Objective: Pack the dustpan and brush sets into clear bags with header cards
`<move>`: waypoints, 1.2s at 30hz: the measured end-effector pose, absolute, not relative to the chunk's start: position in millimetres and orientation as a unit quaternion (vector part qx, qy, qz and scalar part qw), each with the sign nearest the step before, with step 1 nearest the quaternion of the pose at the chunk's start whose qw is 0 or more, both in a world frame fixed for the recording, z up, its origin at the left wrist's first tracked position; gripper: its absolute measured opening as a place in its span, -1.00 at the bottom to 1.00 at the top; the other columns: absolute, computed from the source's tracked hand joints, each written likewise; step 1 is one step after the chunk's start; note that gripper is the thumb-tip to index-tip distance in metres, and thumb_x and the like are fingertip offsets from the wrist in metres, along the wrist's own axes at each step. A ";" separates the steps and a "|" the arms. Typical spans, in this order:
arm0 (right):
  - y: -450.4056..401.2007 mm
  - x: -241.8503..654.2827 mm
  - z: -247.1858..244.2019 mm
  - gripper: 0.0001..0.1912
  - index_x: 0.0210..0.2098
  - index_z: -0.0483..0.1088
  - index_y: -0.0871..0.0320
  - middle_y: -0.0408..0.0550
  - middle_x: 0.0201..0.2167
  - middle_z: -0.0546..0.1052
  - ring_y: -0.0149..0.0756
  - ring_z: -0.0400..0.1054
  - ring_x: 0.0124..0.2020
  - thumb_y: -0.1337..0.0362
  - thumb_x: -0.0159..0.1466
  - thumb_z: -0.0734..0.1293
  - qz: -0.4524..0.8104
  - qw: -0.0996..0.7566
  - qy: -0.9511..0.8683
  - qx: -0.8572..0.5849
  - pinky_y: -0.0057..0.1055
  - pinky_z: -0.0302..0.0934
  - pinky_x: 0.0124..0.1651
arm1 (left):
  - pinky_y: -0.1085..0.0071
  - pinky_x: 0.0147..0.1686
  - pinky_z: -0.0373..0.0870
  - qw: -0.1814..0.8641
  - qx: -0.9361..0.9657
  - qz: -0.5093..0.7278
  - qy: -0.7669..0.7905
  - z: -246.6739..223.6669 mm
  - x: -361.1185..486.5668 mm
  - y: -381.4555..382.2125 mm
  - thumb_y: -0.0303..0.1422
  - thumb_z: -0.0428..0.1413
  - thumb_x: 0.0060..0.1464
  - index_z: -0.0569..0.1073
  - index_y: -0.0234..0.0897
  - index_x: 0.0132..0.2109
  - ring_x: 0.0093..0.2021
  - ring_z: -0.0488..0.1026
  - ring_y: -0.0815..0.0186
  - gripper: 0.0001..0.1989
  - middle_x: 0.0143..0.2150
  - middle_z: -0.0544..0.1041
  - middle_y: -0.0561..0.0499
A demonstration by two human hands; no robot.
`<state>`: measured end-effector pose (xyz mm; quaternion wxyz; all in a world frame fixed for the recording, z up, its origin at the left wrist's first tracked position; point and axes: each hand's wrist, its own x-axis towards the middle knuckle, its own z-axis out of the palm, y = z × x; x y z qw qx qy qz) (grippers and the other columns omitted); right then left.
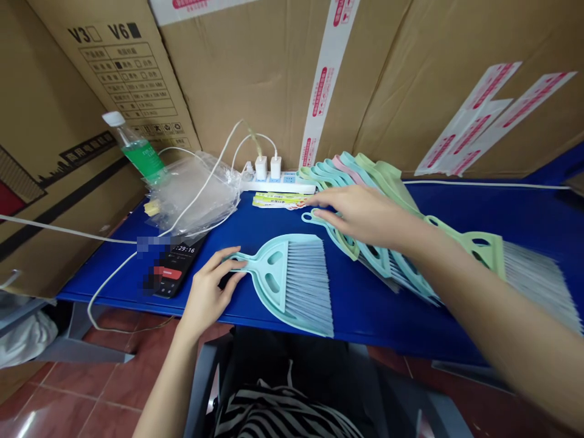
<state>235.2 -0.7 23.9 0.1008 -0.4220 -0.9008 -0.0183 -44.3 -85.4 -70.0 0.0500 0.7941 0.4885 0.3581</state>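
Note:
A mint-green dustpan (262, 286) lies on the blue table with a small brush (305, 283) with pale bristles nested in it. My left hand (212, 289) is closed around their handle end. My right hand (360, 213) reaches over a pile of mint and green brushes (383, 261), thumb and forefinger apart. Its thumb is by a mint handle loop, and the forefinger tip is at the edge of some yellow-green printed strips (278, 200); whether it touches them I cannot tell. Its other fingers are mostly hidden.
Several nested dustpans (351, 170) lean behind my right hand. A green brush (483, 246) lies at the right. A power strip (278, 182), clear plastic bags (196, 188), a bottle (137, 149) and a phone (177, 264) are on the table. White cables cross the left side; cardboard boxes (274, 73) stand behind.

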 end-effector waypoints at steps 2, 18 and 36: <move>22.8 228.7 19.8 -0.63 0.01 0.49 0.15 0.02 -0.05 0.60 -0.09 0.47 -0.04 0.38 0.34 0.15 -0.057 0.078 -0.888 -0.449 -0.22 0.32 -0.15 | 0.34 0.01 0.49 0.050 0.793 0.361 0.488 -70.0 -44.3 -85.4 -0.32 0.03 0.26 0.53 -0.21 -0.18 -0.02 0.54 0.25 -0.83 0.02 0.55 -0.09; 68.8 208.1 4.8 -0.69 -0.35 0.57 0.30 0.18 -0.42 0.59 -0.09 0.39 -0.26 0.59 0.19 0.19 -0.199 -0.052 -0.886 -0.415 -0.24 0.02 -0.17 | 0.32 0.02 0.49 0.056 0.793 0.365 0.484 -71.1 -45.1 -83.6 -0.31 0.04 0.25 0.53 -0.20 -0.17 -0.02 0.54 0.23 -0.83 0.02 0.55 -0.09; 25.4 213.9 26.7 -0.63 -0.36 0.53 0.09 -0.02 -0.42 0.58 -0.14 0.36 -0.28 0.49 0.34 0.14 -0.190 0.040 -0.894 -0.404 -0.17 0.10 -0.07 | 0.28 0.04 0.49 0.062 0.794 0.356 0.488 -66.8 -43.4 -83.8 -0.28 0.04 0.25 0.54 -0.20 -0.17 -0.01 0.54 0.22 -0.81 0.01 0.56 -0.10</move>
